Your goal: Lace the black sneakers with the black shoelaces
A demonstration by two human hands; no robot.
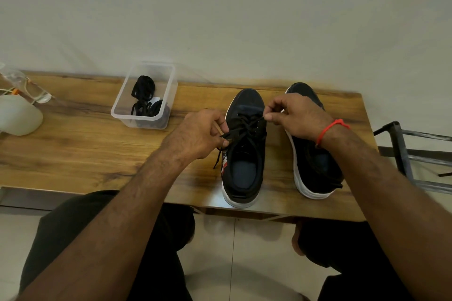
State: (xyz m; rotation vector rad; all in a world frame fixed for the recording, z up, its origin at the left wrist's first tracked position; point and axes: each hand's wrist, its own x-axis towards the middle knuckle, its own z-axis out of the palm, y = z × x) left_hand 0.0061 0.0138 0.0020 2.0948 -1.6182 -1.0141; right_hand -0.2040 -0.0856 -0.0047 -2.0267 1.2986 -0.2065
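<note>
Two hands work one black shoelace (247, 127) over the left of two black sneakers. The left hand (200, 133) has its fingers curled, pinching one lace end beside the shoe's left eyelets; the loose tail hangs down past the shoe's side. The right hand (297, 115), wearing a red thread bracelet (329, 128) at the wrist, pinches the other lace end between thumb and fingertips just at the right eyelets, higher toward the toe. The lace crosses between the two hands, across the tongue.

The left sneaker (244, 154) lies with its long axis running away from the person, toe toward the wall, heel at the near edge of the wooden table (97, 149). Only the rows nearest the toe look laced, so the open eyelets lie toward the heel, nearer the person than both sets of fingers. The left hand sits closer to them.

The right sneaker (315, 168) stands just beside, partly under the right forearm, leaving little room on that side. Open tabletop lies to the left. Farther left, a clear plastic box (144, 95) holds more black laces.
</note>
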